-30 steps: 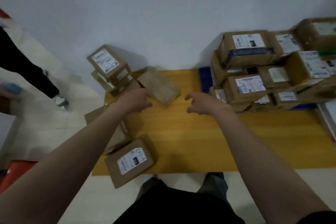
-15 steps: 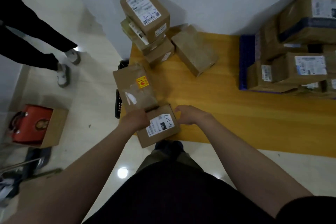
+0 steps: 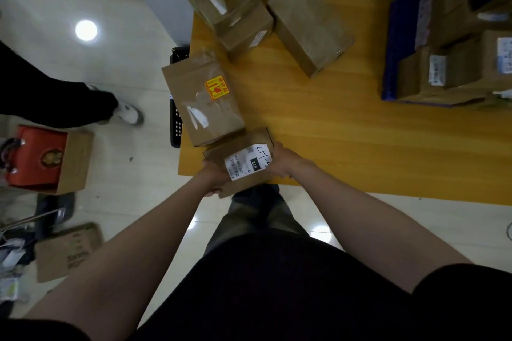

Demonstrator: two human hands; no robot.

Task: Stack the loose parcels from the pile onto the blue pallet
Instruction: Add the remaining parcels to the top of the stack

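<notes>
A small brown parcel with a white label (image 3: 243,159) sits at the near left corner of the yellow table (image 3: 346,124). My left hand (image 3: 214,177) grips its left end and my right hand (image 3: 282,160) grips its right end. The blue pallet (image 3: 393,47) lies at the table's far right, loaded with several stacked parcels (image 3: 457,36). The loose pile (image 3: 232,0) stands at the far left corner.
A flat parcel with an orange sticker (image 3: 202,99) overhangs the table's left edge just beyond my hands. A plain brown box (image 3: 310,25) lies mid-table. Another person's leg and shoe (image 3: 122,108) stand on the floor to the left, near an orange bag in a carton (image 3: 47,160).
My view has dropped toward the table's near corner. Both hands came back from the far pile and closed on the ends of the labelled parcel.
</notes>
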